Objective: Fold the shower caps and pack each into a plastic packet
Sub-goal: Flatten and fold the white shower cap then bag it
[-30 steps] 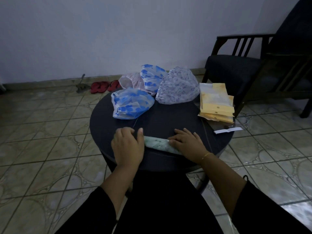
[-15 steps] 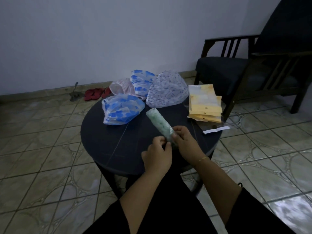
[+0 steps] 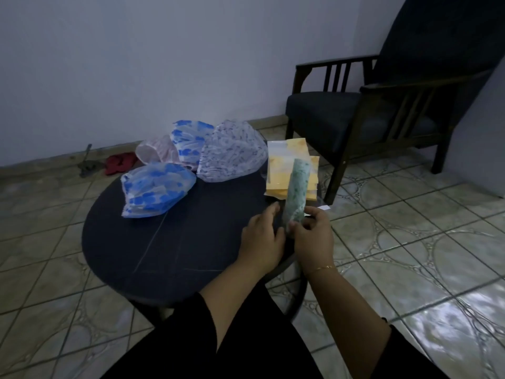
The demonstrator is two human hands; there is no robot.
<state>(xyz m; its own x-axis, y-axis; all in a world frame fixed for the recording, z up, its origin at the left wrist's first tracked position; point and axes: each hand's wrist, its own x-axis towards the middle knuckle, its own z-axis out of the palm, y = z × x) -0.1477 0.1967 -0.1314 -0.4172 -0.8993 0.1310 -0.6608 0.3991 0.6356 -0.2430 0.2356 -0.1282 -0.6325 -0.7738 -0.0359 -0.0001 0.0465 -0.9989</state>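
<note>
Both hands [image 3: 262,239] [image 3: 314,236] pinch rolled green cap [image 3: 296,192] | its lower end hidden

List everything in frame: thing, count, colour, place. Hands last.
table: 1, dark, round, centre
unfolded shower caps: 4; two blue-patterned, one pink, one white with small print; far side of table
rolled shower cap: 1, green-patterned, held upright over table's right edge
plastic packets: stack, yellow and clear, right side of table
paper strip: 1, white, by the stack
armchair: 1, dark, right rear
red slippers: by the wall
left hand: beside the roll's lower end
right hand: gripping the roll's lower end
</note>
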